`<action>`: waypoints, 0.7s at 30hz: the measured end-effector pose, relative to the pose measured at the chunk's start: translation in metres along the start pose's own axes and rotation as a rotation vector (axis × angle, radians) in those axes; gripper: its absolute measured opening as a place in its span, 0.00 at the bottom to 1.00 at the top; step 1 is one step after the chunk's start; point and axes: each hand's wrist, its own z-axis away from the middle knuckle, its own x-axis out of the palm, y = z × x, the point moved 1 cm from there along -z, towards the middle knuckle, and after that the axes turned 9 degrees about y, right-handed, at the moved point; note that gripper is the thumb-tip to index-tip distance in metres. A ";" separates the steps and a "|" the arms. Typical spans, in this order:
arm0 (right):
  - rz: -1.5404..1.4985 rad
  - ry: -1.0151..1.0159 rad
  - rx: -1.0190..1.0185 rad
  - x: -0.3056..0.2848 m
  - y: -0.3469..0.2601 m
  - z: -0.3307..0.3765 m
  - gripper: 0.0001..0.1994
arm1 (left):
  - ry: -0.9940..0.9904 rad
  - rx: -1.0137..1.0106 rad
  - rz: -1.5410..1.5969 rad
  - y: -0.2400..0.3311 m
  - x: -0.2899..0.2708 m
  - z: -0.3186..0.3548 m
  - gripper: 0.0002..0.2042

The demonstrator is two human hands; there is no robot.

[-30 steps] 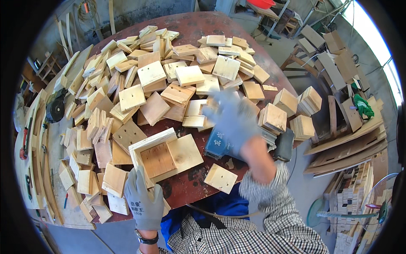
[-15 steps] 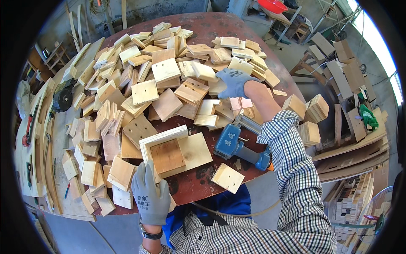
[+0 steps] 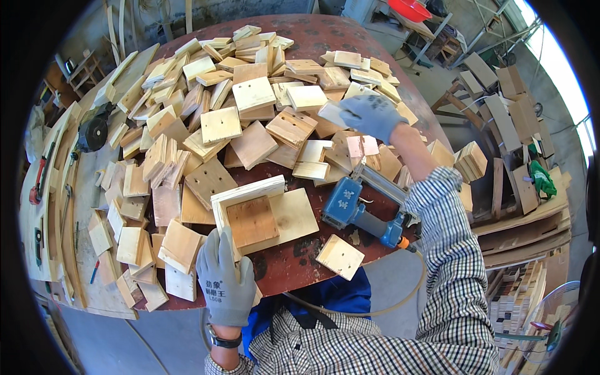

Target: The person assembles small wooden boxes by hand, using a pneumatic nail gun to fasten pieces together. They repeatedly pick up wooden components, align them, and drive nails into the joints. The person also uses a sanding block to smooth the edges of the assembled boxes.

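Observation:
My left hand (image 3: 226,275), in a grey glove, grips the near left corner of a partly built wooden box (image 3: 297,215), its thumb apart from the fingers. Raised walls border the box along its far and left sides, and a reddish wood piece (image 3: 251,222) lies inside. Over the right of the heap, my gloved right hand (image 3: 374,115) has its fingers closed on a pale wooden block (image 3: 331,114), blurred by motion. To the right of the box lies a blue nail gun (image 3: 344,203), its long magazine toward the right forearm. A loose wooden block (image 3: 340,257) rests at the table's near edge.
A large heap of wooden blocks (image 3: 253,94) covers much of the red-brown table (image 3: 319,28). Left are long wood strips (image 3: 56,206), a black tape dispenser-like reel (image 3: 94,133) and hand tools. An air hose (image 3: 420,281) curves near my waist. Boards are stacked at right (image 3: 525,231).
My right hand has moved right, away from the heap's middle, with a pale block in its fingers. The left hand stays on the box. The whole view has shifted slightly.

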 end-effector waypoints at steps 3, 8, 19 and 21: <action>-0.186 0.202 0.038 -0.009 0.004 0.027 0.18 | -0.009 -0.018 0.027 0.005 -0.001 -0.004 0.33; -0.876 0.149 0.340 -0.051 -0.068 0.070 0.16 | -0.002 -0.015 0.007 0.002 -0.001 -0.002 0.34; -0.034 0.456 -0.210 0.015 -0.253 0.129 0.23 | 0.019 0.002 0.011 -0.003 0.004 0.000 0.35; 0.014 0.391 -0.268 0.043 -0.265 0.128 0.23 | 0.014 0.014 -0.023 -0.003 0.004 0.001 0.35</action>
